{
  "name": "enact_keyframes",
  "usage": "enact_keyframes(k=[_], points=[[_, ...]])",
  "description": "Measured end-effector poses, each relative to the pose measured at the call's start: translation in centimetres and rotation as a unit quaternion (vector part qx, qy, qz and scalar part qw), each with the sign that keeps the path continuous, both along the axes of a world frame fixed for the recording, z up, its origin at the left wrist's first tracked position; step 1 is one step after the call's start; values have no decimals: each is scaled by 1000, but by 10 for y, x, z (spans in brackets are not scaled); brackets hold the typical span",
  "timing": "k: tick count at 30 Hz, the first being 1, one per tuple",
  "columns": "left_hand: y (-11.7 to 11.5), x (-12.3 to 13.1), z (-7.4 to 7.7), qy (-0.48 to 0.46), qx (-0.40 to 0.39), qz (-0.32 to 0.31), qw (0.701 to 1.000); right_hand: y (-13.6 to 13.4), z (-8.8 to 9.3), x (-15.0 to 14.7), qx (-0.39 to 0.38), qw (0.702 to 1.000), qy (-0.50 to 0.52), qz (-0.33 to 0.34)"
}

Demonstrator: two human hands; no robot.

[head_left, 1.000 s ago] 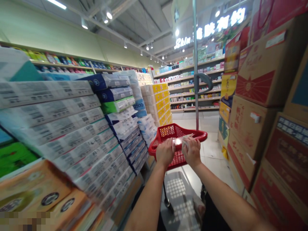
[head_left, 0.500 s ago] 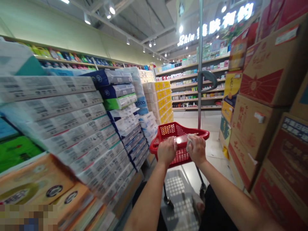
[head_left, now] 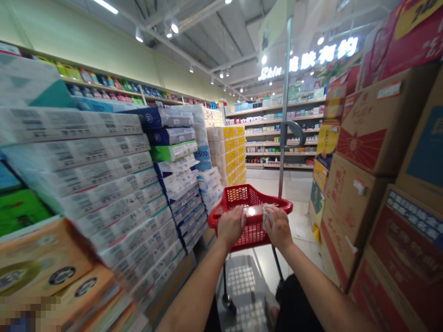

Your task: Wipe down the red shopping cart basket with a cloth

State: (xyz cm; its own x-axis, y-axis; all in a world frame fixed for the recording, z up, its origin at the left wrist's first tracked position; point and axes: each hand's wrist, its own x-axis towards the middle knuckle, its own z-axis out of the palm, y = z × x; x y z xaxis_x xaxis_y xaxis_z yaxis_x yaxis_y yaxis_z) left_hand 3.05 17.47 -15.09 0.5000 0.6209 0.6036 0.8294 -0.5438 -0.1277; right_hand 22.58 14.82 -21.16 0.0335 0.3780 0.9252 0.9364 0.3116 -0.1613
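A red plastic shopping cart [head_left: 254, 236] with a mesh basket and dark legs on casters stands right in front of me. My left hand [head_left: 231, 228] is closed around the left part of its handle [head_left: 253, 211]. On the right part, my right hand [head_left: 279, 228] grips the same handle, with a crumpled whitish cloth or tissue [head_left: 266, 218] pinched under the fingers. What I can see of the basket's inside shows only red mesh; the hands hide part of it.
Tall stacks of wrapped tissue packs [head_left: 114, 184] line the left side. Cardboard cartons [head_left: 360, 193] are piled along the right. Ahead stand a metal post with a grey handle [head_left: 294, 134], yellow-and-white packs [head_left: 228, 154] and stocked shelves [head_left: 273, 131]. Pale floor [head_left: 301, 230] runs between.
My view has tilted and shifted slightly, so the cart and both hands sit lower and further left. The right-hand cartons look nearer. Both hands keep their grip on the handle.
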Motion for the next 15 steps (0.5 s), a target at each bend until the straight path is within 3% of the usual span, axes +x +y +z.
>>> enact_keyframes(k=[5,15], points=[[4,0,-2,0,7,7,1000,2,1,3,13,1000,-10,4],[22,-6,-13,17,17,33,999,19,-19,-3,59,998,11,19]])
